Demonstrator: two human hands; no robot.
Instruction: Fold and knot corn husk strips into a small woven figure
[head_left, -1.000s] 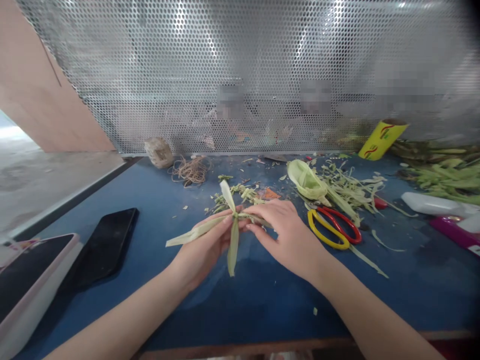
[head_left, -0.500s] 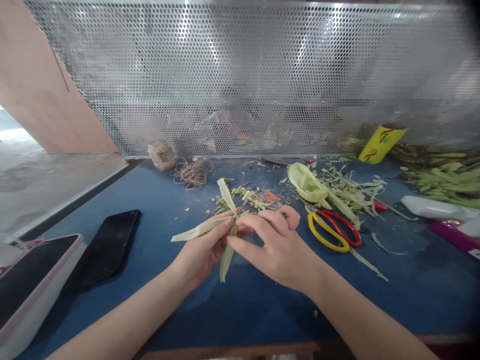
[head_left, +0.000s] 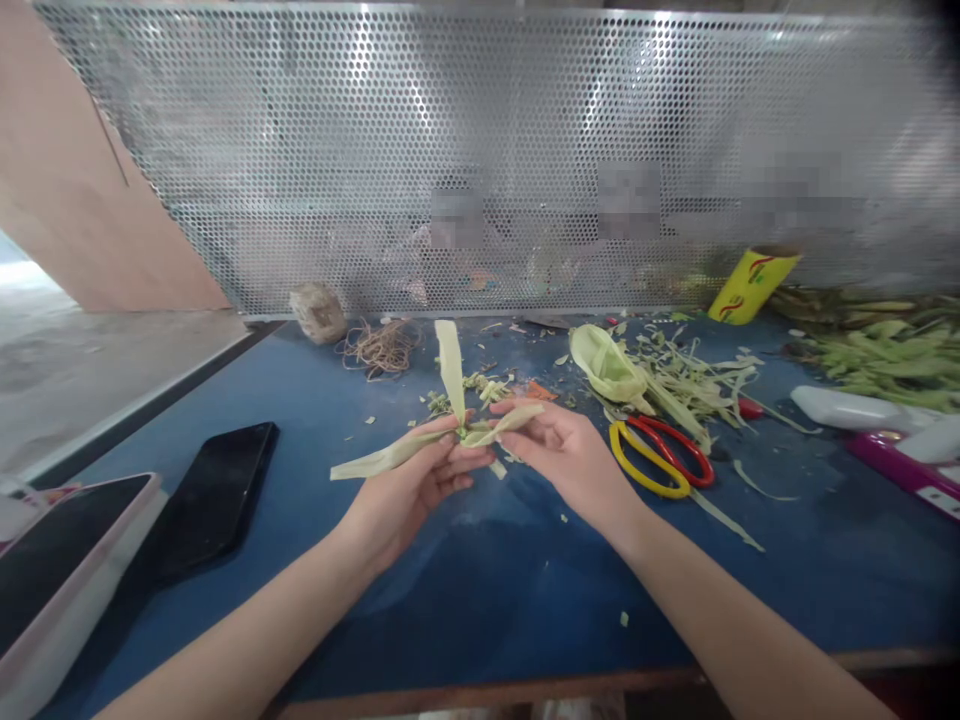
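Observation:
Pale green corn husk strips (head_left: 451, 372) meet at a small knot or fold between my hands, above the blue table (head_left: 480, 610). My left hand (head_left: 409, 490) pinches them near that middle, with one strip sticking out to the left and another pointing away from me. My right hand (head_left: 566, 455) grips a strip on the right side, thumb and fingers closed on it. Fingers partly hide the centre. Just right of my right hand lie scissors (head_left: 652, 458) with one yellow and one red handle.
A husk cup (head_left: 606, 362) and shredded strips (head_left: 690, 375) lie behind the scissors. A black phone (head_left: 225, 490) is at left. Twine (head_left: 381, 348) and a twine ball (head_left: 319, 312) sit far left. A yellow roll (head_left: 752, 285) stands by the perforated metal screen (head_left: 517, 130).
My right hand has shifted right and turned, now holding a strip out to the right. The strip that hung toward me is no longer there. The far strip stands more upright.

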